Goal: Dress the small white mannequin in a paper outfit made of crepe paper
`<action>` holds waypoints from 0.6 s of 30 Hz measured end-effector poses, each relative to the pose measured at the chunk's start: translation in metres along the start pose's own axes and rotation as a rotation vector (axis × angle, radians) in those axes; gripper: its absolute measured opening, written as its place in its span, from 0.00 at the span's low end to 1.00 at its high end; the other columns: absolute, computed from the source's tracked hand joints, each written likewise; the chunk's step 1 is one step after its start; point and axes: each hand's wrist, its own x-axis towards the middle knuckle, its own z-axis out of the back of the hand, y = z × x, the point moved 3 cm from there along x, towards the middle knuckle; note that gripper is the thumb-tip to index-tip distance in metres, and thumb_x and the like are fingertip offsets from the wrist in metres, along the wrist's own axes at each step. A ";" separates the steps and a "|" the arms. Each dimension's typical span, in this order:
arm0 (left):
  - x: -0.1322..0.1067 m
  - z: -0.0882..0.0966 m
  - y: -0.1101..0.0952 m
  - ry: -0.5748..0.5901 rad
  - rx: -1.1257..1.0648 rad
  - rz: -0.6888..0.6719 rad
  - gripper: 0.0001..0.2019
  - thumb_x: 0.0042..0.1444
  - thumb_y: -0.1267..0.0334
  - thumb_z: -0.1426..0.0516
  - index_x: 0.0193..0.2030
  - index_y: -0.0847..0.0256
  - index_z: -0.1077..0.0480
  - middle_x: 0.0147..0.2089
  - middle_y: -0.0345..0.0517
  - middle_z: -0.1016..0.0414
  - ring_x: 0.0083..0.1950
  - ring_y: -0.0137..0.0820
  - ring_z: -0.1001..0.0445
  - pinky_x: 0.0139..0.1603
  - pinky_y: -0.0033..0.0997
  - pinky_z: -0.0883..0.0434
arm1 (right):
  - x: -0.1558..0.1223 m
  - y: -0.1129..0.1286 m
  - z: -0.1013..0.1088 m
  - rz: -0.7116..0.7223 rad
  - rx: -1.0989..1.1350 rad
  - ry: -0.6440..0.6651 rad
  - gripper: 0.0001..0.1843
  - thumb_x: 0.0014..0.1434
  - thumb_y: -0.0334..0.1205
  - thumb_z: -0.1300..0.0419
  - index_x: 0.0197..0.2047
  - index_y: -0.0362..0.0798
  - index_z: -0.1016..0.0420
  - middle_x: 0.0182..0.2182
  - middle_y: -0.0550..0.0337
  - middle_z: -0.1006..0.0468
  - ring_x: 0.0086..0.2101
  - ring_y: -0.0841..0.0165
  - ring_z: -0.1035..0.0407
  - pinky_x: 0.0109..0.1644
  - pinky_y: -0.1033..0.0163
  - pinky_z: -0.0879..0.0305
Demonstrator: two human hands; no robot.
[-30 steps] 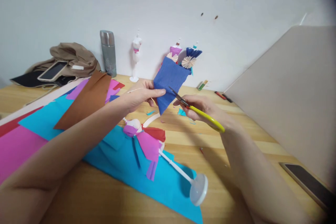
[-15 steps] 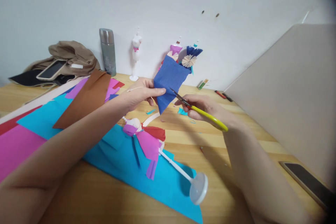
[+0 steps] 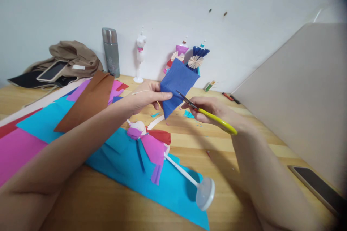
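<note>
Between thumb and fingers, my left hand (image 3: 151, 95) pinches the left edge of a dark blue crepe paper piece (image 3: 180, 79), held up above the table. My right hand (image 3: 207, 109) grips scissors (image 3: 214, 119) with yellow handles. Their dark blades lie over the lower part of the blue paper, tips pointing toward my left thumb. Below the hands, a small white dress form (image 3: 183, 173) lies on its side on turquoise paper (image 3: 119, 166); pink, purple and red paper is wrapped about it.
Along the wall stand a bare mini dress form (image 3: 140, 52), two paper-dressed ones (image 3: 199, 56) and a grey thermos (image 3: 110, 52). A brown cap (image 3: 76, 56) with a phone sits at the left, near coloured sheets (image 3: 86, 103). Another phone (image 3: 317, 187) lies at the right edge; paper scraps (image 3: 189, 114) are scattered.
The blue paper has shifted slightly right and lower, with its upper right corner tilted a little differently. Both hands keep their grips, and the scissors remain on the paper.
</note>
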 end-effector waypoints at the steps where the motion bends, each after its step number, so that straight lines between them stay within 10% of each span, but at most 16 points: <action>1: 0.000 0.000 0.000 0.002 -0.003 -0.002 0.09 0.51 0.63 0.35 0.24 0.64 0.23 0.21 0.43 0.25 0.22 0.25 0.29 0.22 0.21 0.36 | 0.000 0.001 0.000 -0.006 0.002 -0.004 0.22 0.55 0.61 0.32 0.41 0.52 0.23 0.32 0.58 0.28 0.31 0.64 0.35 0.35 0.58 0.35; 18: 0.001 0.001 0.003 -0.002 -0.032 0.008 0.10 0.52 0.64 0.34 0.22 0.64 0.25 0.19 0.42 0.27 0.20 0.24 0.31 0.21 0.22 0.36 | -0.003 0.004 -0.002 -0.066 0.067 -0.029 0.22 0.54 0.60 0.30 0.38 0.50 0.22 0.28 0.61 0.30 0.25 0.71 0.42 0.25 0.63 0.44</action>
